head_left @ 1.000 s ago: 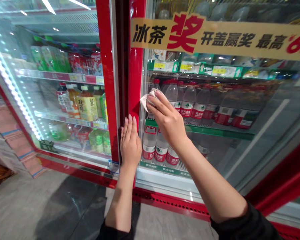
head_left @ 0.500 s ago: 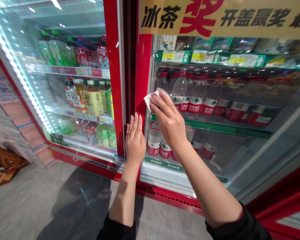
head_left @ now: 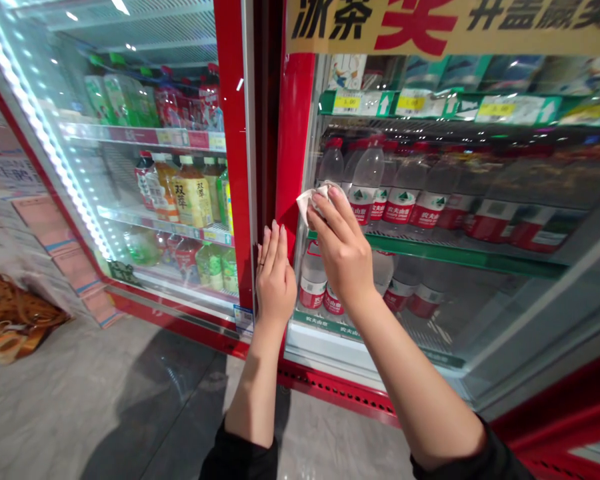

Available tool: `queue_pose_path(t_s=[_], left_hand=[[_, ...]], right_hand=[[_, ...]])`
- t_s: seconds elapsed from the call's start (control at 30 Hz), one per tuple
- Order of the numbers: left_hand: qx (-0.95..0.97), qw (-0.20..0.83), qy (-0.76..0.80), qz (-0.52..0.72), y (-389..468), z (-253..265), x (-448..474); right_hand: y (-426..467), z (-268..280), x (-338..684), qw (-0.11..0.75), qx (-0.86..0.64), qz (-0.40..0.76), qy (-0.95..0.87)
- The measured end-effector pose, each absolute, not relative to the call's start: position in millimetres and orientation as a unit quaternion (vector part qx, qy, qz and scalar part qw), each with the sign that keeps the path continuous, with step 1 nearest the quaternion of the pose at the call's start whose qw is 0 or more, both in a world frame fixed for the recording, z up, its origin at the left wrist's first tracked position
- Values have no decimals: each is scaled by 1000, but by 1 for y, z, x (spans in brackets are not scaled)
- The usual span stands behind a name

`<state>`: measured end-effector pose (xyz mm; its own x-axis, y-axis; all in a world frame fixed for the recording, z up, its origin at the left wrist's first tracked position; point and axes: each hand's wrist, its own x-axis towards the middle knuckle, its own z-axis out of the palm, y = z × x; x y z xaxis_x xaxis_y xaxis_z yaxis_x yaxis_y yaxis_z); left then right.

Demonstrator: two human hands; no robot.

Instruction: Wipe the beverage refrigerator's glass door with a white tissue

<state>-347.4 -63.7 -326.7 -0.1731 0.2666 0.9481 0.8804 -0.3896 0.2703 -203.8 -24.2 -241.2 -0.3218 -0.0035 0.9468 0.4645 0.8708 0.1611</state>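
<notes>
My right hand (head_left: 341, 243) presses a white cloth or tissue (head_left: 306, 201) against the glass door (head_left: 460, 313) of the right-hand fridge, close to its left edge. The fingers lie over the cloth and hide most of it. Lower and to the left, my left hand (head_left: 276, 280) rests flat on the red door frame (head_left: 294, 133), fingers stretched out, with a ring on one of them. Behind the glass, red-capped water bottles (head_left: 400, 200) stand on two shelves, partly covered by my right hand and forearm.
A second fridge with a red frame (head_left: 233, 167) and drink bottles (head_left: 193, 193) stands on the left. Stacked cartons (head_left: 65, 247) and a brown bag (head_left: 20, 320) are beyond it. A yellow banner (head_left: 460, 30) crosses the right door. Grey floor (head_left: 145, 400) lies below.
The view has shifted slightly, so the fridges appear a little further right. My right hand stays on the cloth at nearly the same spot on the glass; my left hand keeps to the frame.
</notes>
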Motion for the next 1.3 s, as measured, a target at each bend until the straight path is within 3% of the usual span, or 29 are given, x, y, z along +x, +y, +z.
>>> queue_pose_path(t_s=[0.23, 0.47, 0.7, 0.9, 1.17, 1.3], left_hand=[[-591, 258, -489, -587, -63, -330, -348], [-602, 290, -491, -559, -65, -333, -351], [-595, 310, -487, -559, -65, -338, -355], [-614, 302, -467, -560, -69, -331, -349], [-612, 316, -441, -576, -65, -329, -338], [-619, 312, -449, -564, -68, -326, -333]], right_hand=[[-35, -267, -188, 505, -136, -234, -820], [-29, -258, -208, 563, -144, -224, -782], [-33, -261, -188, 497, -120, -243, -824], [-28, -241, -195, 557, -157, -197, -792], [-31, -239, -155, 431, -99, -303, -844], [-24, -224, -133, 497, -123, -312, -800]])
